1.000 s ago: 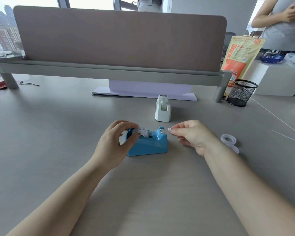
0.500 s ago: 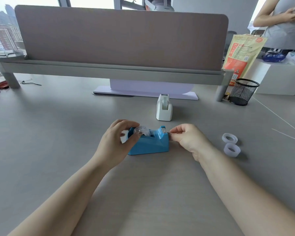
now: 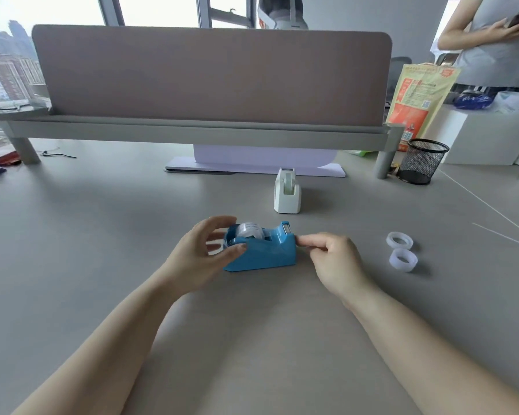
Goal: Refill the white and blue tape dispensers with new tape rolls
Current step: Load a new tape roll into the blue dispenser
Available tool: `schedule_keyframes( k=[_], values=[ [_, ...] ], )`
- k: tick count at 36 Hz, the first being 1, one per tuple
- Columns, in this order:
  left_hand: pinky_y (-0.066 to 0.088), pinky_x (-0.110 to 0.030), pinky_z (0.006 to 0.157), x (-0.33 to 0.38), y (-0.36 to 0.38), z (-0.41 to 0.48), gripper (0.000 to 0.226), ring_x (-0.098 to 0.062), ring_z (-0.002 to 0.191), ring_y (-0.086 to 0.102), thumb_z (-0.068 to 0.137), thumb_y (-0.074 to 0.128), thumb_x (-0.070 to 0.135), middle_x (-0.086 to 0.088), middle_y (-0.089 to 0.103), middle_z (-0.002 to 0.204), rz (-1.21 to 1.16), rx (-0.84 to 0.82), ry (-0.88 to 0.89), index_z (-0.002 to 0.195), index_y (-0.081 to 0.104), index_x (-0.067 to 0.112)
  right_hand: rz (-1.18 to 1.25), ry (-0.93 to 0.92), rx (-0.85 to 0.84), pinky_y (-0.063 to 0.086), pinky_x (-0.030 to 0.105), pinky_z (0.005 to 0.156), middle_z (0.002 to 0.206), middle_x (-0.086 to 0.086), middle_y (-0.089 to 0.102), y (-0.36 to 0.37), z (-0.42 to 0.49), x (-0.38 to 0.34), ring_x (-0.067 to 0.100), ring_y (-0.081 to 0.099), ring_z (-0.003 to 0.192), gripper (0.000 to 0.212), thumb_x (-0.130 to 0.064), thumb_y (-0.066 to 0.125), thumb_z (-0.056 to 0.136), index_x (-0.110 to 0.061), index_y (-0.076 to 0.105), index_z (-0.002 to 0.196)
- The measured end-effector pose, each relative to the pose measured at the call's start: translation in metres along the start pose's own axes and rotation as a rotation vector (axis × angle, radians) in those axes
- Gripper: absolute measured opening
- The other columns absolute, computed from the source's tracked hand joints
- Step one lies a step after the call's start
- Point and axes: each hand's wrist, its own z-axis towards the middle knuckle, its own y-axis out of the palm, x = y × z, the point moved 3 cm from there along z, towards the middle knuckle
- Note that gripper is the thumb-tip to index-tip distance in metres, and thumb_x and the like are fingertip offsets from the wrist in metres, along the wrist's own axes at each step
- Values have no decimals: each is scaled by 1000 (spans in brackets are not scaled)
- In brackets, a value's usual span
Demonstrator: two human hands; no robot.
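The blue tape dispenser (image 3: pixel 264 254) sits on the desk in front of me with a clear tape roll (image 3: pixel 249 229) seated in its cradle. My left hand (image 3: pixel 198 256) cups the dispenser's back end with its fingers spread off the roll and the thumb tip against the near side. My right hand (image 3: pixel 333 259) is closed, thumb and forefinger pinched together right at the cutter end. I cannot make out any tape between them. The white dispenser (image 3: pixel 287 191) stands upright just behind, holding a roll. Two clear tape rings (image 3: pixel 399 240) (image 3: pixel 403 259) lie to the right.
A grey divider screen on a raised shelf (image 3: pixel 210 133) crosses the back of the desk. A black mesh pen cup (image 3: pixel 421 161) and an orange bag (image 3: pixel 417 103) stand at the back right. Another person (image 3: pixel 498 40) stands beyond them.
My right hand has moved left from open air to the cutter end of the blue dispenser. The left fingers have lifted off the roll and spread. The view has tilted down slightly.
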Motion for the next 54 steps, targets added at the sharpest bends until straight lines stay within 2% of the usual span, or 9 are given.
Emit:
schedule_keyframes(
  k=[4,10,16,21,27,33,37,42,54],
  values=[
    [52,-29,94,-2,-1,-1,42,-8,110,61,76,78,16,10,66,113,-15,-72,-26,107,57,36,-70,44,-10,39,17,82,114,1,69,4,-4,3,15,61,107,49,8,37,82,-14,70,110],
    [55,-25,82,-2,-2,-2,40,-10,98,68,77,76,14,9,70,106,50,-49,-29,100,57,41,-220,-2,-65,49,27,86,111,1,72,7,-7,2,23,62,105,53,6,36,79,-21,70,109],
    [55,-25,78,-4,-2,-7,44,-10,98,66,73,79,21,9,67,109,107,9,-68,111,59,28,-559,-29,-85,36,31,100,132,4,51,10,-9,4,29,42,122,45,-4,40,86,-22,63,120],
    [56,-35,79,-4,0,-18,49,-7,91,64,62,83,41,11,61,110,207,160,-100,103,57,31,-252,-28,-18,41,26,95,122,6,58,8,-13,-6,21,55,111,39,-5,49,84,-16,61,119],
    [54,-28,75,-1,4,-32,57,-7,86,65,62,83,44,11,55,110,246,199,-106,108,53,28,6,-66,-191,41,4,76,110,-2,70,31,-32,-24,5,61,94,28,-20,61,88,-12,67,114],
    [53,-22,78,-4,-1,-42,45,-4,88,69,74,76,13,10,65,115,191,111,-63,113,62,28,94,-126,-311,52,24,87,95,-12,74,38,-32,-25,5,68,91,28,-30,74,78,-22,72,104],
    [53,-22,74,-5,-1,-38,28,-2,79,70,72,78,13,11,72,102,186,144,-59,96,66,23,-7,-161,-231,52,30,81,80,-16,64,40,-27,-26,11,65,83,27,-29,76,75,-22,72,101],
    [55,-28,75,-10,0,-21,26,-5,76,68,71,80,23,13,72,97,261,166,-47,94,69,23,-150,-201,-157,46,30,80,93,1,59,51,-7,-22,19,57,90,30,-31,69,81,-17,69,107],
    [50,-27,73,-28,8,87,28,-7,80,62,76,73,40,11,71,103,362,203,-77,99,66,25,-422,13,142,34,28,57,78,0,63,61,86,-5,24,57,73,43,-59,61,77,-21,46,64]
  ],
)
